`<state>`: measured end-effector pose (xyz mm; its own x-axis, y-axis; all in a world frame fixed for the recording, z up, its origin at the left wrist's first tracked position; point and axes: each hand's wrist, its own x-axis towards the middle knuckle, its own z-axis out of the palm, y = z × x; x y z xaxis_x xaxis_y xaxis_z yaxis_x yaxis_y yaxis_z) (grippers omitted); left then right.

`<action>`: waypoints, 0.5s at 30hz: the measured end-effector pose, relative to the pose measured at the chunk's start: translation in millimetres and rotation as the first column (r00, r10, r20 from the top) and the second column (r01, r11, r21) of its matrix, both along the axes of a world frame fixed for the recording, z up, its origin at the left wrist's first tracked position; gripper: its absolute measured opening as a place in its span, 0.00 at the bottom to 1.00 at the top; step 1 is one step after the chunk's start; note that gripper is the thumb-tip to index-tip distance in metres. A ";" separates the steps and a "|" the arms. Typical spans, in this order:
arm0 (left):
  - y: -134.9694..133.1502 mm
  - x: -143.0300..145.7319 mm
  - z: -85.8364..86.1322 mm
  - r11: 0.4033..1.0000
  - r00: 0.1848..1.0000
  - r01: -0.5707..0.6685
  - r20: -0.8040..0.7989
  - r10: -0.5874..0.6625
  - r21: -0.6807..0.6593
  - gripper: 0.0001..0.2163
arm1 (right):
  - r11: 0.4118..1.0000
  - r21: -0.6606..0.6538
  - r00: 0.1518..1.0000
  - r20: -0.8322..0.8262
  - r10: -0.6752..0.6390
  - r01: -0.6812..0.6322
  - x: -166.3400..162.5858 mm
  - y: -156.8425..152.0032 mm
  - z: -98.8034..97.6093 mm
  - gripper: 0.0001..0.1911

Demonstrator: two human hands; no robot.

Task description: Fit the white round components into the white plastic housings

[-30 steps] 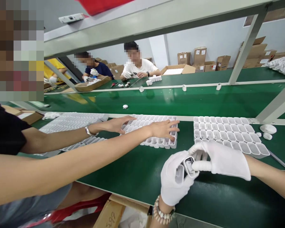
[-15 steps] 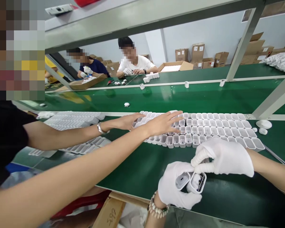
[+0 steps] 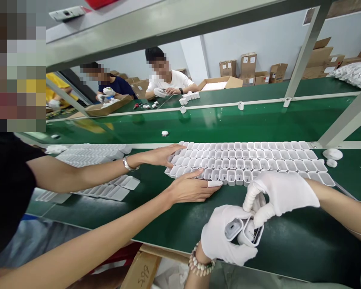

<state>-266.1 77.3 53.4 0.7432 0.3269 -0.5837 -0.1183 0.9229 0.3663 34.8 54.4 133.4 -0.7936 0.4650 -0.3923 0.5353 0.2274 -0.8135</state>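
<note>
My left hand, in a white glove, is wrapped round an empty white plastic shell and an open white earbud case. Side by side, both have their openings tilted up; the case has white inner parts and dark metallic bits in it. From above, my right hand, also gloved, pinches at the far rim of that case with thumb and fingers. Its fingertips partly hide the case's top. Just beyond my hands stand close-packed rows of white shells, with a co-worker's bare hands at their left end.
The co-worker's forearms reach in from the left. More white shells lie in rows there. Past the rows runs a green conveyor with small white pieces. Metal frame posts rise behind; a cardboard box sits below the table edge.
The co-worker's nearer hand has drawn back from above the shells to their front edge. My right fingertips have shifted further down over the case. My left hand keeps its hold.
</note>
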 end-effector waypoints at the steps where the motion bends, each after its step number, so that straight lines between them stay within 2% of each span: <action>1: -0.8 0.3 1.8 1.000 1.000 -0.015 -0.011 0.015 -0.015 0.34 | 1.000 -0.020 1.000 0.011 0.018 -0.018 1.1 0.9 1.0 0.20; 5: -14.6 -18.7 9.2 0.998 0.997 -0.064 -0.053 0.062 -0.022 0.33 | 0.997 0.059 0.998 0.054 0.037 -0.041 2.2 -2.9 -1.3 0.19; 9: -31.0 -80.3 13.9 0.973 0.939 -0.211 -0.257 0.229 0.097 0.20 | 0.981 0.182 0.997 -0.042 -0.062 0.068 4.1 -16.0 -9.5 0.14; 11: -34.8 -110.1 16.2 0.933 0.881 -0.284 -0.323 0.345 0.223 0.19 | 0.973 0.206 0.991 -0.101 -0.088 0.108 5.2 -19.5 -10.2 0.13; 13: -36.9 -118.9 18.2 0.850 0.809 -0.264 -0.375 0.453 0.456 0.18 | 0.973 0.211 0.990 -0.123 -0.070 0.095 5.7 -18.4 -7.4 0.15; 15: -41.9 -96.3 17.8 0.647 0.722 -0.162 -0.357 0.592 0.745 0.17 | 0.963 0.244 0.988 -0.128 -0.085 0.115 5.7 -14.6 -2.2 0.17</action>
<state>-362.3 35.4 71.2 0.0917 0.9320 -0.3507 0.0114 0.3512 0.9362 40.5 39.8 131.2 -0.7709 0.6161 -0.1617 0.4716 0.3816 -0.7949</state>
